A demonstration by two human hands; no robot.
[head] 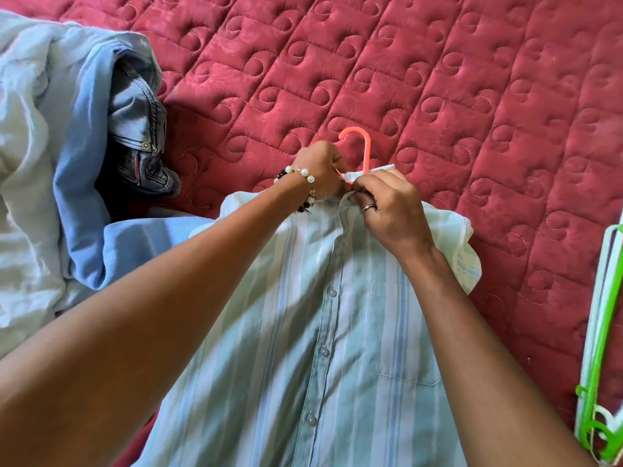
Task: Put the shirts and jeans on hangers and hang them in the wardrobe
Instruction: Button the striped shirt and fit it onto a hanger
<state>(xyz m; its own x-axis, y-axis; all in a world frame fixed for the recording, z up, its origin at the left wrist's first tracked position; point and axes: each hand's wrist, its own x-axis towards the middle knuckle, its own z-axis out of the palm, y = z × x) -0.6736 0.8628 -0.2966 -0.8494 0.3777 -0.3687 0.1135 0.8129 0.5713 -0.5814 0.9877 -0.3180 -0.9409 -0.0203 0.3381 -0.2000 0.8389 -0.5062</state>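
Observation:
A pale striped button-up shirt (330, 332) lies face up on the red quilted bed (438, 79), collar pointing away from me. A pink hanger (362, 146) sits inside it, only its hook sticking out past the collar. My left hand (320, 170), with a bead bracelet at the wrist, pinches the collar at the base of the hook. My right hand (387, 207), wearing a ring, pinches the collar's other side right beside it. Dark jeans (141, 129) lie crumpled at the left, partly under a light blue garment (81, 163).
A heap of pale clothes (23, 163) fills the left edge. Green and white hangers (603, 332) lie at the right edge of the bed. Open quilt stretches beyond the hanger's hook and to the upper right.

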